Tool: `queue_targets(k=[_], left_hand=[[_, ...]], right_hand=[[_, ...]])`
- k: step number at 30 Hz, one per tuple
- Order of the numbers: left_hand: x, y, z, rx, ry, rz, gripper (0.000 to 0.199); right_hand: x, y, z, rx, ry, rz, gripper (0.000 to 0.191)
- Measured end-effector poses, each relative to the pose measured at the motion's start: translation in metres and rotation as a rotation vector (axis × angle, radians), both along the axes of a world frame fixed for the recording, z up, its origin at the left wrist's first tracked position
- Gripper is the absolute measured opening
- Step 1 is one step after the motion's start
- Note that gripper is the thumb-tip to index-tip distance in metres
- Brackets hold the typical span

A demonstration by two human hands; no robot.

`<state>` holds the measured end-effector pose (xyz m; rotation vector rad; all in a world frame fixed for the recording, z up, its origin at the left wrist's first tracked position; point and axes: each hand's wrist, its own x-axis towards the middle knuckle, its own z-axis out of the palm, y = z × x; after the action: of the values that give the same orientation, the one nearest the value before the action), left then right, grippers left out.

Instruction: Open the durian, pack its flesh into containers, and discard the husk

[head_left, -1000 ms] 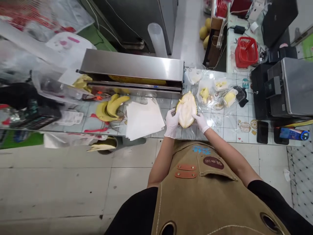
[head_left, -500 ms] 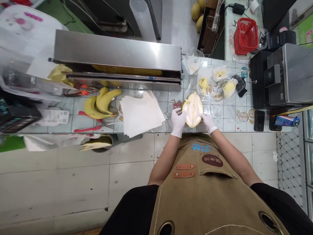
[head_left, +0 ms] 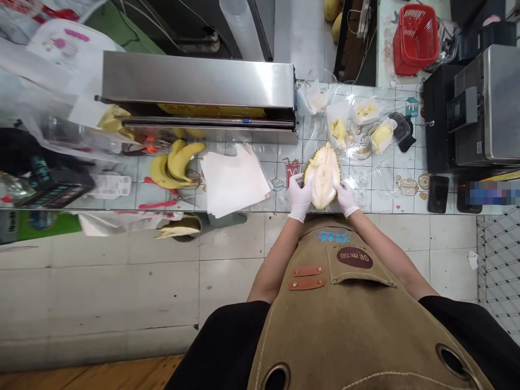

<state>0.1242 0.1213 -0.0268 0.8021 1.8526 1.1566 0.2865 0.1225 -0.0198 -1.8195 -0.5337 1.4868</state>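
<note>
An opened durian piece [head_left: 324, 174], pale inside with a spiky green-yellow rim, lies at the front edge of the tiled counter. My left hand [head_left: 299, 197], in a white glove, grips its left side with bent fingers. On its lower right side my right hand [head_left: 346, 199], gloved too, holds the rim. Behind the durian are a bag with yellow flesh [head_left: 338, 131], a tray of pale yellow pieces [head_left: 366, 110] and a wrapped yellow piece [head_left: 382, 136]. White paper sheets [head_left: 233, 181] lie left of my hands.
A long steel wrapping machine [head_left: 199, 81] spans the counter's back. Bananas [head_left: 174, 165] and red-handled scissors [head_left: 158, 205] lie left. A red basket [head_left: 416, 39], a scale [head_left: 463, 114] and a black phone [head_left: 438, 194] are right. Below left is a bin [head_left: 193, 227].
The camera view has shifted and turned slightly. Both hands still hold the durian, which sits almost the same on the counter.
</note>
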Motion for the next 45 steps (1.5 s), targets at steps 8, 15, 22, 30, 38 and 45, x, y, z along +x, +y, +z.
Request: queue_targets(k=[8,15,22,30,38,45], left_hand=[[0.0,-0.01,-0.004,0.02,0.016,-0.019,0.03],[0.009,-0.023,0.008,-0.041,0.014,0.043,0.028],[0.009,-0.017,0.019,-0.089,0.138,0.03,0.021],[0.002,-0.014,0.025,-0.117,0.151,-0.015,0.019],[-0.001,-0.011,0.022,-0.175,0.132,-0.024,0.02],[-0.005,-0.014,0.014,-0.142,0.107,-0.037,0.018]], right_hand=[[0.015,-0.005,-0.002,0.119,-0.158,0.129,0.035],[-0.003,0.024,0.024,0.605,-0.527,0.466,0.074],[-0.016,0.035,-0.017,0.718,-0.708,0.743,0.081],[-0.011,0.031,-0.025,0.687,-0.732,0.695,0.083],[-0.013,0.031,-0.024,0.681,-0.685,0.666,0.08],[-0.016,0.025,-0.019,0.694,-0.685,0.652,0.078]])
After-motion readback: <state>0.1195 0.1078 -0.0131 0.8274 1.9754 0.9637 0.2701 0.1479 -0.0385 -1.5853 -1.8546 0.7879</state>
